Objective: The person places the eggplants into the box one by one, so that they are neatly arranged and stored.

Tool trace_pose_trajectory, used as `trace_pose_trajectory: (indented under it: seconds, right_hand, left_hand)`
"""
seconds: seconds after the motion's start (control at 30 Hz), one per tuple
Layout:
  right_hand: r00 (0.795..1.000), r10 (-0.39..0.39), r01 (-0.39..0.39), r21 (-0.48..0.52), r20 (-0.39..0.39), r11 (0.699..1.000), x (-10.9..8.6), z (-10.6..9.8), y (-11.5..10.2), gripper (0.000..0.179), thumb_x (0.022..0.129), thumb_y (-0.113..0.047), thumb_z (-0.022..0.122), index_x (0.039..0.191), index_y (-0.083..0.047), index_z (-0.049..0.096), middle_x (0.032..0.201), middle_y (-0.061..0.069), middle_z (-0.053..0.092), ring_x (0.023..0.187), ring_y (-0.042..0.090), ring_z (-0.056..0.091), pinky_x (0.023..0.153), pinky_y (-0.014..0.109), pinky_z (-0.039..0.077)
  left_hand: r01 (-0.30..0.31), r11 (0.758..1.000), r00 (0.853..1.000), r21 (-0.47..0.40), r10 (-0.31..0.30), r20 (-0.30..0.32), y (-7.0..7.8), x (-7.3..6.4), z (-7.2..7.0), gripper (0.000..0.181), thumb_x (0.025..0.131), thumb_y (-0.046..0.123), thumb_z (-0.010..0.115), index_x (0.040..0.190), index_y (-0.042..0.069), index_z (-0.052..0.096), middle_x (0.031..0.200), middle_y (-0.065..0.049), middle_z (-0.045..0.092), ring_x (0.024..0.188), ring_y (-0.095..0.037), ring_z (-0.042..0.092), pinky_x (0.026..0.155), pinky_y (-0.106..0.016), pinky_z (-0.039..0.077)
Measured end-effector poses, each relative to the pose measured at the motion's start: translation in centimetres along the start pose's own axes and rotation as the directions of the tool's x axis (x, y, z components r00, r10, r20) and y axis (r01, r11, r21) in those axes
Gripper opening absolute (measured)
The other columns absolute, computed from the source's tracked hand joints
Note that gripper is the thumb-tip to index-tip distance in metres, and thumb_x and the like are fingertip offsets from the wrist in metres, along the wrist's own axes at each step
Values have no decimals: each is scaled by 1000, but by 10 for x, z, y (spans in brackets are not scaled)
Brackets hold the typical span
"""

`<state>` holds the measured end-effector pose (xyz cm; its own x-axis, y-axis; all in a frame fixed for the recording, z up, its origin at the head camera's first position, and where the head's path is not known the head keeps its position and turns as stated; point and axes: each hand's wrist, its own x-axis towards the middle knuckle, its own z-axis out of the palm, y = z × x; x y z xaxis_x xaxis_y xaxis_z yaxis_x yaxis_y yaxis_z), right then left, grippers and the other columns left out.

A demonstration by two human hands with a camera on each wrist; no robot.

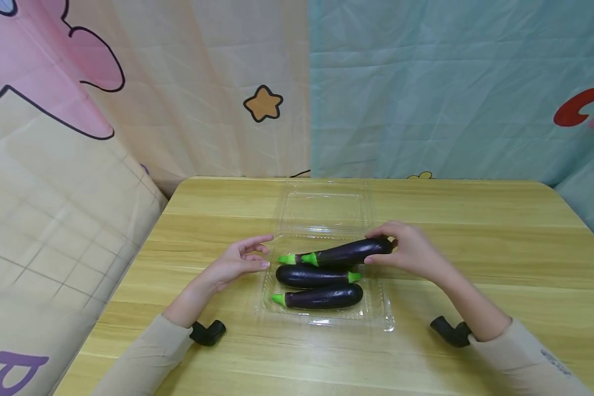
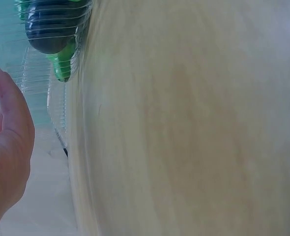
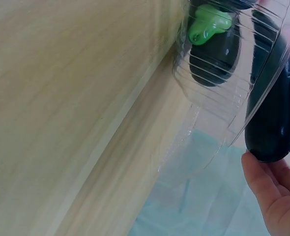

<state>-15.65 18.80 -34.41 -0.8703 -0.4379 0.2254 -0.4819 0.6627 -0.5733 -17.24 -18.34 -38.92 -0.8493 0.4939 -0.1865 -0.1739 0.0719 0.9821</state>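
Note:
My right hand (image 1: 408, 250) grips a dark purple eggplant (image 1: 348, 253) by its rounded end, thumb in front and fingers behind. Its green stem points left, over the clear plastic clamshell container (image 1: 376, 305). Below it, partly covered, lies another eggplant (image 1: 302, 257). A middle eggplant (image 1: 312, 276) has its stem to the right, and the front eggplant (image 1: 324, 297) has its stem to the left. In the right wrist view the held eggplant (image 3: 273, 113) tilts above the container's wall. By the container's left rim, my left hand (image 1: 232, 264) holds nothing, its fingers loosely bent.
The container's transparent lid (image 1: 324, 212) lies folded back on the wooden table (image 1: 218, 214). Black curved pieces (image 1: 209, 333) show at both wrists. Behind the table's far edge hangs a printed curtain (image 1: 425, 110).

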Motion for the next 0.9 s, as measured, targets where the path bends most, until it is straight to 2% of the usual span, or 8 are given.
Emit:
trace_pose_trajectory:
  seconds: [0.13, 0.37, 0.67, 0.9]
  right_hand:
    - [1000, -27, 27, -50, 3, 998, 4, 3, -5, 45, 68, -27, 83, 104, -5, 69, 97, 6, 66, 74, 15, 54, 58, 25, 46]
    - [1000, -23, 25, -94, 17, 995, 8, 9, -11, 42, 70, -29, 82, 104, -7, 69, 95, 5, 65, 76, 16, 55, 61, 28, 45]
    - [997, -53, 57, -76, 51, 995, 12, 17, -16, 40, 72, -25, 80, 105, -6, 69, 96, 6, 65, 74, 15, 52, 60, 26, 45]
    - [993, -64, 67, -32, 95, 997, 13, 23, -19, 40, 75, -23, 78, 108, -5, 67, 102, 8, 64, 78, 14, 54, 63, 27, 48]
  left_hand:
    - [-9, 1000, 1000, -1, 9, 10, 0, 0, 0, 69, 81, -2, 65, 142, 0, 33, 112, -9, 46, 87, -12, 55, 82, -23, 51]
    - [-8, 1000, 1000, 1, 8, 5, -1, 1, -1, 67, 82, -2, 64, 142, 1, 34, 112, -9, 46, 87, -13, 56, 82, -23, 51]
    - [9, 1000, 1000, 0, -9, -3, 0, 2, -1, 69, 81, -2, 65, 142, 0, 33, 113, -11, 45, 87, -13, 55, 81, -23, 51]
    - [7, 1000, 1000, -23, -7, -10, -1, 1, -1, 68, 82, -2, 66, 142, 1, 34, 111, -9, 46, 84, -11, 55, 80, -23, 51]
